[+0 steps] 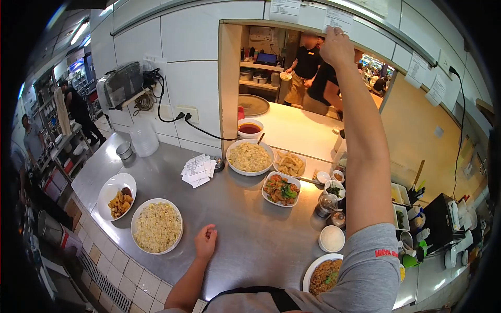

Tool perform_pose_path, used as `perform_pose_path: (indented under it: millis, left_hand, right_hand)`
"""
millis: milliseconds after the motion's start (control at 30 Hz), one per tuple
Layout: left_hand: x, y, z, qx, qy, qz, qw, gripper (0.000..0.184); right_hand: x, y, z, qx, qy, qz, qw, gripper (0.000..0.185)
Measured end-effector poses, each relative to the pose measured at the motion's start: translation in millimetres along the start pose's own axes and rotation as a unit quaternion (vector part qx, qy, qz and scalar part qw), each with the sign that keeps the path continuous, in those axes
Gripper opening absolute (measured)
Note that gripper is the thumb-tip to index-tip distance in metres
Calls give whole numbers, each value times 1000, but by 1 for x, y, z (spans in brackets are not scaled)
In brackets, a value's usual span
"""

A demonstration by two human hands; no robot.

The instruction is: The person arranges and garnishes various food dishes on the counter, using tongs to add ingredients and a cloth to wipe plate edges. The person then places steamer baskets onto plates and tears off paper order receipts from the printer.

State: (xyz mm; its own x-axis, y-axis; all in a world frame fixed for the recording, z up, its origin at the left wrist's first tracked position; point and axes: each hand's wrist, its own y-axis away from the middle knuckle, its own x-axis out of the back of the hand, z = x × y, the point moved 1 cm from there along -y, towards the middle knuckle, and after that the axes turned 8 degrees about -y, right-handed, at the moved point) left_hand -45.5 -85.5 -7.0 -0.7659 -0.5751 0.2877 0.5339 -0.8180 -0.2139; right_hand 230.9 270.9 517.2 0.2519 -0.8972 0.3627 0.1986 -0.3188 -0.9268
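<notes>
Raised high, my right hand (336, 49) pinches the lower edge of a printed order ticket (339, 20) that hangs from the rail above the serving window. My left hand (205, 242) is held low over the steel counter (235, 245), its fingers curled in with nothing visible in them. To its left stands a large bowl of fried rice (157, 226), and beyond that a white plate of fried pieces (120, 202) with a dark sauce. Loose order slips (198, 170) lie farther back on the counter.
By the window stand another fried rice bowl (249, 157), a soup bowl (250, 128), fried food (289, 163) and a vegetable dish (282, 189). A rice plate (324, 275) sits at right. Two people (308, 68) are beyond the window. Power cords (209, 131) hang on the wall.
</notes>
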Motion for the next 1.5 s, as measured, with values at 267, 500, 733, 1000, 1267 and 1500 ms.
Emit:
perform_pose_path:
  millis: [267, 500, 733, 1000, 1267, 1500]
  left_hand:
    - [1, 1, -4, -1, -5, -17, 1000, 19]
    - [3, 1, 5, 9, -4, -32, 999, 18]
    - [0, 1, -3, -6, 3, -15, 1000, 18]
    - [3, -6, -2, -50, -82, -4, 995, 21]
    - [3, 19, 8, -33, -108, -4, 994, 23]
    - [40, 171, 20, -62, -121, -178, 975, 20]
  right_hand:
    - [18, -1, -17, -18, 40, -38, 998, 52]
    - [4, -11, -7, -29, 33, -30, 999, 57]
    - [6, -19, -6, -51, 32, -49, 997, 60]
    - [18, 2, -6, -14, -187, -98, 977, 61]
    - [155, 299, -150, 329, -335, -607, 641, 47]
    - [285, 380, -84, 254, -412, -586, 650, 46]
